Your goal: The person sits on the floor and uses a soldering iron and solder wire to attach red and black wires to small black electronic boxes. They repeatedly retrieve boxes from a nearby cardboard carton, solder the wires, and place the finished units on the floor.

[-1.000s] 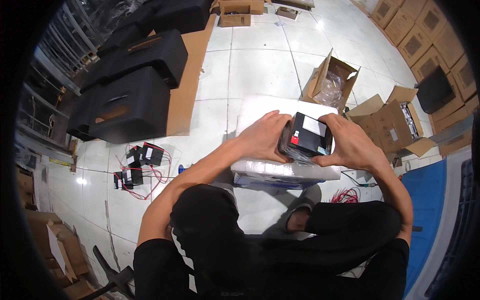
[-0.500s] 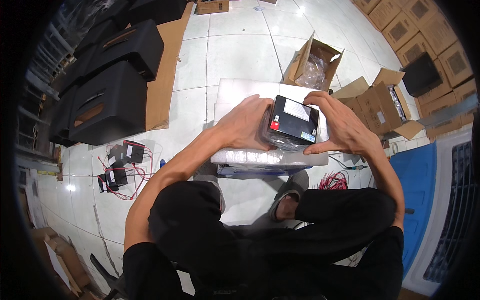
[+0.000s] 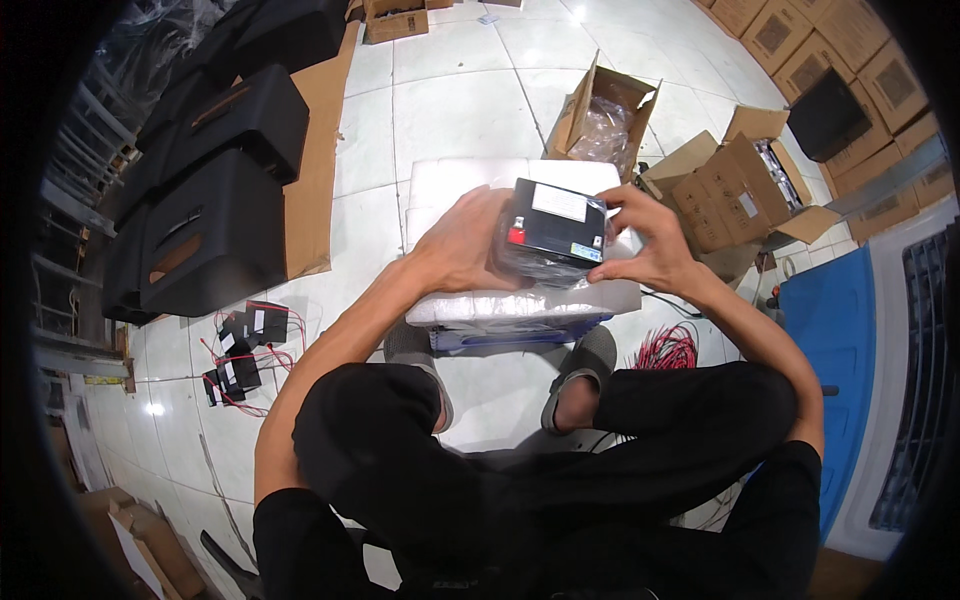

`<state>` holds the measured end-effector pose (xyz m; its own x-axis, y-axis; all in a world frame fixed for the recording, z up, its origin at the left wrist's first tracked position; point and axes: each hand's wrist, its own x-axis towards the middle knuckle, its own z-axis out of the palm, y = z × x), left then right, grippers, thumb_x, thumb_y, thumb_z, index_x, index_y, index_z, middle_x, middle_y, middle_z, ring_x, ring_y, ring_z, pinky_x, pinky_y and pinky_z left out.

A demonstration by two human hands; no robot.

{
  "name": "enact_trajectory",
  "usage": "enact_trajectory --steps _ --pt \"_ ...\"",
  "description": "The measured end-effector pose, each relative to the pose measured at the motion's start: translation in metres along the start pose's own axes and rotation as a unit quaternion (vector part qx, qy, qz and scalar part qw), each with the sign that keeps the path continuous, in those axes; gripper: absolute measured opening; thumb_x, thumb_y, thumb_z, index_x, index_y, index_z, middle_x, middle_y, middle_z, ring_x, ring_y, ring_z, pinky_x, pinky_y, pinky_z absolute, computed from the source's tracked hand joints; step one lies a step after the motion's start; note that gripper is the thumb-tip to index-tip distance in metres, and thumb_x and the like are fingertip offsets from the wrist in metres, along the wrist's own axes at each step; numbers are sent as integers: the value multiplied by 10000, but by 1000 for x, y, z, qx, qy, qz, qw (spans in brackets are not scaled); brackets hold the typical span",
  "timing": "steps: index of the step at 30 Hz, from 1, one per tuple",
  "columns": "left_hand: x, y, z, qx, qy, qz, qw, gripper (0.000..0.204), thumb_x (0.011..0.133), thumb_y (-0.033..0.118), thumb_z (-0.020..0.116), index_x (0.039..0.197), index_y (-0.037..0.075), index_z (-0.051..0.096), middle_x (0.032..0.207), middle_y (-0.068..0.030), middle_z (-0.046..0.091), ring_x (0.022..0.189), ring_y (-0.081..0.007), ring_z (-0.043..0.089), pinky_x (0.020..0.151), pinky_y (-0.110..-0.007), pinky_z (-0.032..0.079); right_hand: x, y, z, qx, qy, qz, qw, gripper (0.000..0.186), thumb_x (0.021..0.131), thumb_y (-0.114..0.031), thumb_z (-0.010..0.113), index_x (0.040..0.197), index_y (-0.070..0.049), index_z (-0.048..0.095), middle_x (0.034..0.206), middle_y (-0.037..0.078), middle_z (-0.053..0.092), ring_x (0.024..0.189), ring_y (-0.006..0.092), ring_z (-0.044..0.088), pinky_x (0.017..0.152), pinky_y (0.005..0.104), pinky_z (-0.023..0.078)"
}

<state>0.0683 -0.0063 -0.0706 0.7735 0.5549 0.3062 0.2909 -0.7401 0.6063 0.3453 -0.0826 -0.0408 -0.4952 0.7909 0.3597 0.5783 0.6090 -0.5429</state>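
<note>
A black box-shaped battery with a white label, a red-marked terminal and a small coloured sticker sits over a white foam block in front of me. Clear plastic film shows around its lower part. My left hand presses along the battery's left side, fingers mostly hidden and slightly blurred. On the other side, my right hand grips the right edge, with the thumb at the near corner and the fingers at the far one. Whether the battery rests on the foam or is held just above it, I cannot tell.
Beyond the foam stands an open carton with clear plastic inside; another opened carton is to its right. Several wired black batteries lie at left, below large black cases. Red wires lie near my right foot.
The whole view has shifted slightly, with the battery and hands appearing further left. Both hands stay around the battery, and the right fingers sit closer against its edge.
</note>
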Motion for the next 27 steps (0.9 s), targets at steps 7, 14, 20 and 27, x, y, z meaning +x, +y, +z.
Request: enact_trajectory --steps 7,14,20,27 --pt "2 13 -11 -3 -30 -32 999 826 573 380 840 1245 0 548 1233 -205 586 1193 -370 528 1079 -439 390 1 0 4 225 25 165 960 439 821 -208 798 1143 -3 579 1006 85 667 969 170 639 841 320 516" --pt "-2 1 0 20 -8 -27 999 942 566 400 857 1332 11 471 1322 -206 522 1297 -362 449 1149 -431 331 14 -4 4 263 87 213 937 147 969 -129 638 978 17 629 1007 69 652 911 105 577 841 273 481" --pt "-3 -4 3 22 -19 -35 999 981 555 403 866 1350 7 447 1341 -202 508 1294 -366 450 1148 -431 335 22 -10 3 95 134 123 979 161 959 -116 629 917 40 625 862 92 660 813 131 614 754 305 509" --pt "-2 -5 3 23 -10 -18 1000 989 565 410 867 1349 -8 431 1323 -215 511 1280 -373 458 1133 -438 345 25 -13 13 130 156 203 958 173 976 -118 589 945 52 589 784 87 622 745 135 570 697 308 480"
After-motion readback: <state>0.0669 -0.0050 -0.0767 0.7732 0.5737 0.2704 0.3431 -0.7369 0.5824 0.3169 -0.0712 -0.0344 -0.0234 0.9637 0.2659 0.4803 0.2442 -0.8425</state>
